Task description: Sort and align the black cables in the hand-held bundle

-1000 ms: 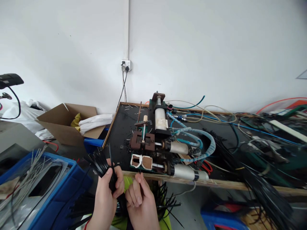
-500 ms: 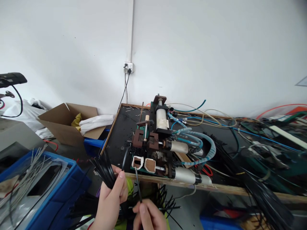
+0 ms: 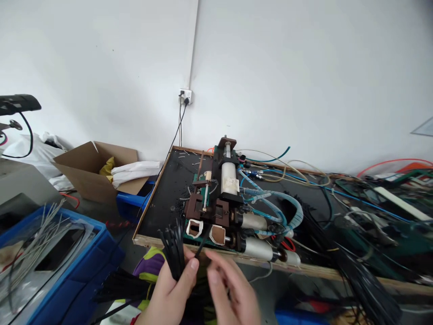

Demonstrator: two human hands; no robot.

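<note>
My left hand (image 3: 174, 286) is closed around a bundle of black cables (image 3: 173, 248), whose cut ends point up. From between its thumb and fingers a single black cable (image 3: 202, 246) slants up toward the gap between two white-edged jaws of the pneumatic machine (image 3: 218, 235). Just right of that cable, my right hand (image 3: 233, 289) is slightly blurred, its thumb and forefinger apart with nothing seen between them. The machine's cylinders and brown clamp blocks stand behind both hands. Whether the single cable's tip touches the jaws, I cannot tell.
A blue bin (image 3: 81, 266) with pale wires stands at left, and a cardboard box (image 3: 91, 171) lies behind it. Another bundle of black cables (image 3: 361, 280) hangs over the right bench edge (image 3: 304, 268). Air hoses (image 3: 291, 207) curl beside the cylinders.
Both hands have moved nearer the machine, the left one rightward with its bundle. My right hand has let go of the cable it was pinching. The machine's jaws and clamp blocks stand further apart.
</note>
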